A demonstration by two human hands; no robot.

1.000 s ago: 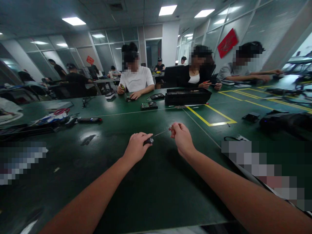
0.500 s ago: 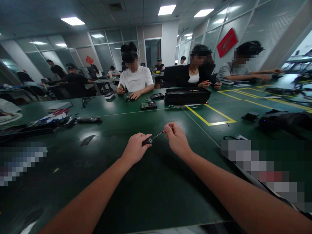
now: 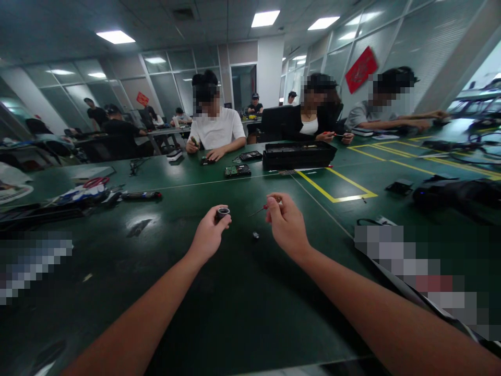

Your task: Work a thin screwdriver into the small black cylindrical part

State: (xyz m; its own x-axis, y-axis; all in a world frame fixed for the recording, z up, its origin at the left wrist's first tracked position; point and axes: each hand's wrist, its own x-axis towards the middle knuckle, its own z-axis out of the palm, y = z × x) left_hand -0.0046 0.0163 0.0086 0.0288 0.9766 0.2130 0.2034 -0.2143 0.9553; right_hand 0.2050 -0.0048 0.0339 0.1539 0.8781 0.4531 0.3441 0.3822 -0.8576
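Note:
My left hand point(image 3: 209, 230) is closed around a small black cylinder point(image 3: 223, 212), whose round open end with a light rim faces up. In my right hand point(image 3: 285, 219) is a thin screwdriver point(image 3: 260, 209); its red collar shows at the fingers and its shaft points left toward the cylinder, apart from it. Most of the screwdriver's handle is hidden by my fingers. On the green table between my hands lies a small metallic piece point(image 3: 255, 235), too small to make out in detail.
Ahead stand a long black bin point(image 3: 299, 156) and an opened hard drive point(image 3: 237, 171). A dark pen-like tool point(image 3: 141, 196) lies left, near a pile of cables and tools point(image 3: 84, 193). Co-workers sit across the table. Black gear point(image 3: 457, 198) is at right, beyond yellow tape point(image 3: 354, 199).
My left hand has moved left and turned the cylinder's open end up. The screwdriver tip has come away from it, and a small metallic piece now lies on the table.

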